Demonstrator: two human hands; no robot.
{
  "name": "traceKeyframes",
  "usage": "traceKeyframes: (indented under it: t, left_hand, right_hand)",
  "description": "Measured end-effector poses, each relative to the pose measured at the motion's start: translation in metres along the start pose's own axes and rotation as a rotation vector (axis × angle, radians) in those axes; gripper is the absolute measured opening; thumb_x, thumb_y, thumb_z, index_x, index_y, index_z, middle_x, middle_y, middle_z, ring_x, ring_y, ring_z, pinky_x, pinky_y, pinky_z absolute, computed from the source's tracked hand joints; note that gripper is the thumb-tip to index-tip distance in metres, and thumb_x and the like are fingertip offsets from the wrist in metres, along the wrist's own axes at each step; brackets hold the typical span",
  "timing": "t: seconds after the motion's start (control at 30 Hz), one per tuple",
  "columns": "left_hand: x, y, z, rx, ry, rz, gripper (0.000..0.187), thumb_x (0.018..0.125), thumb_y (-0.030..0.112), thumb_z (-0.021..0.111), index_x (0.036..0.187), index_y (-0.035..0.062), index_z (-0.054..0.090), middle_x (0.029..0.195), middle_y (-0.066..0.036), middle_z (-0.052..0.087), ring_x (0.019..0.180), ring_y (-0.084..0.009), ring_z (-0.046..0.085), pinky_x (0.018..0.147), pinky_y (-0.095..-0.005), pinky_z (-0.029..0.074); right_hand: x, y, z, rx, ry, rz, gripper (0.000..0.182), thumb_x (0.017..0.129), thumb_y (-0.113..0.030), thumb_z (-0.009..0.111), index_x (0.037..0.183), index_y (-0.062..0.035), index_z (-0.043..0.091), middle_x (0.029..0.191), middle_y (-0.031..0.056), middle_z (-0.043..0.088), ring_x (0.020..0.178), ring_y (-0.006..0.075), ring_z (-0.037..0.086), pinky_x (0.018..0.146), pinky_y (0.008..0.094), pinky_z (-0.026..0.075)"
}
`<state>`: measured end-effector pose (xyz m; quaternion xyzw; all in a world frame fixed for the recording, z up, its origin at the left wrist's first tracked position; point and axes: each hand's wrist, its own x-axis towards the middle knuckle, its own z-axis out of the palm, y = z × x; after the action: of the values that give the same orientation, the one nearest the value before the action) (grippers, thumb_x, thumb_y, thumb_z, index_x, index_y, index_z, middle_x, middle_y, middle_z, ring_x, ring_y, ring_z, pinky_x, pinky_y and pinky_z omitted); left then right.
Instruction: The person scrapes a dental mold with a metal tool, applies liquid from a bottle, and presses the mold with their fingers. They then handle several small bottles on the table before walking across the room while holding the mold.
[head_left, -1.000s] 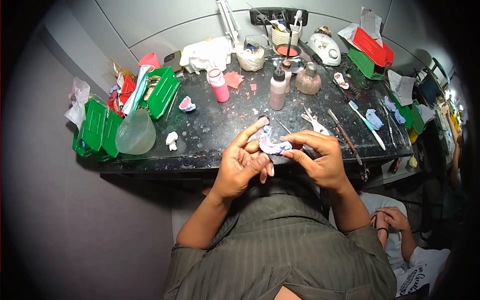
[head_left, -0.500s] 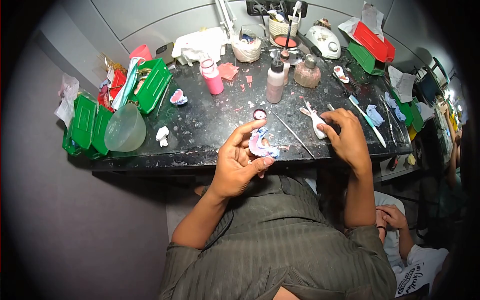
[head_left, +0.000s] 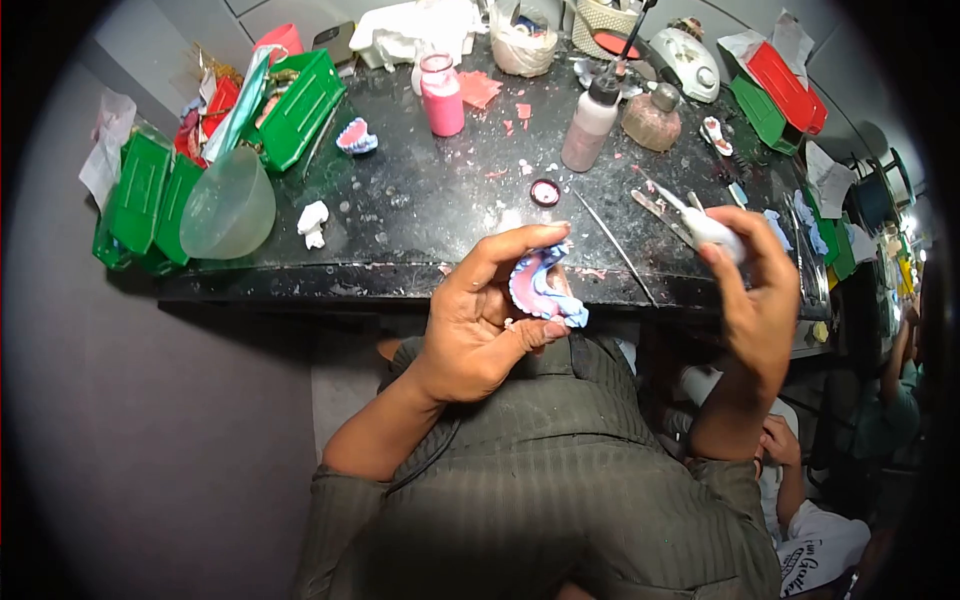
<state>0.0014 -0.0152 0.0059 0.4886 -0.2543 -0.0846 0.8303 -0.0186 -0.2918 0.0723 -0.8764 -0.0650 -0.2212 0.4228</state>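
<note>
Over the near edge of the counter (head_left: 400, 220), the left hand (head_left: 475, 325) grasps a blue-and-pink dental mould (head_left: 536, 298) between thumb and forefinger; the right hand (head_left: 758, 295) has its grip round a white nozzle bottle (head_left: 708, 228); the mould looks light, stiff, perhaps brittle — best held by its 2 ends; the bottle seems squeezable.

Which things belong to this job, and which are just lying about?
Job in hand:
- pink-and-blue dental model, in the left hand
- white thin-tipped applicator, in the right hand

Apparently lying about:
- translucent bowl
- crumpled white scrap
- smartphone
</note>
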Motion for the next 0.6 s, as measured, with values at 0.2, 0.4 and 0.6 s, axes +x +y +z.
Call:
traceKeyframes:
  t: [0.2, 0.4, 0.6]
  left_hand:
    - [-0.003, 0.008, 0.011, -0.086, 0.009, 0.0, 0.074, 0.085, -0.003, 0.081, 0.148, -0.0058, 0.041, 0.109, -0.015, 0.063, 0.085, -0.0131, 0.063, 0.069, -0.0247, 0.053]
    - [-0.006, 0.009, 0.005, 0.034, -0.148, 0.165, 0.073, 0.085, -0.019, 0.072, 0.15, -0.0072, 0.041, 0.153, -0.017, 0.049, 0.112, -0.0127, 0.06, 0.098, -0.0283, 0.054]
    - [-0.008, 0.014, 0.007, 0.069, -0.144, 0.16, 0.072, 0.085, -0.016, 0.074, 0.149, -0.005, 0.045, 0.153, -0.015, 0.051, 0.114, -0.0123, 0.059, 0.099, -0.0283, 0.052]
  right_hand:
    - [-0.008, -0.049, -0.008, -0.01, 0.058, -0.322, 0.028, 0.081, 0.01, 0.071, 0.109, 0.0076, 0.07, 0.101, 0.0173, 0.065, 0.096, 0.0231, 0.062, 0.087, 0.0308, 0.05]
    - [-0.004, -0.058, -0.003, -0.018, -0.105, -0.55, 0.034, 0.073, 0.008, 0.074, 0.107, 0.0065, 0.072, 0.093, 0.0205, 0.063, 0.078, 0.0226, 0.063, 0.068, 0.0291, 0.051]
    - [-0.005, -0.062, 0.007, -0.075, -0.136, -0.564, 0.022, 0.089, -0.008, 0.072, 0.106, 0.0063, 0.068, 0.091, 0.0192, 0.059, 0.071, 0.0231, 0.061, 0.063, 0.0332, 0.054]
